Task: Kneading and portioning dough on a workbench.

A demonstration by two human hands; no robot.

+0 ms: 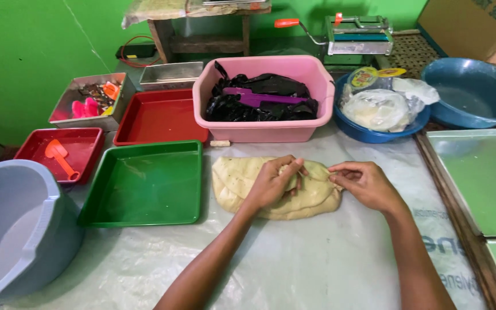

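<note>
1. Dough [248,192]: big pale slab folded over itself, lying on the plastic sheet [317,258] just in front of the pink tub [262,132] and right of the green tray [144,183]. I judge it soft, heavy for its size, a bit tacky; it would sag and stretch if lifted by one edge. Best held at the thick folded rim, or scooped from underneath with both palms.
2. My forearms come in from below, converging on the slab's top fold.
3. My left hand [274,183]: palm down on the middle, fingers curled and pinching a flap.
4. My right hand [365,185]: fingertips pinched together on the right-end fold.
</note>
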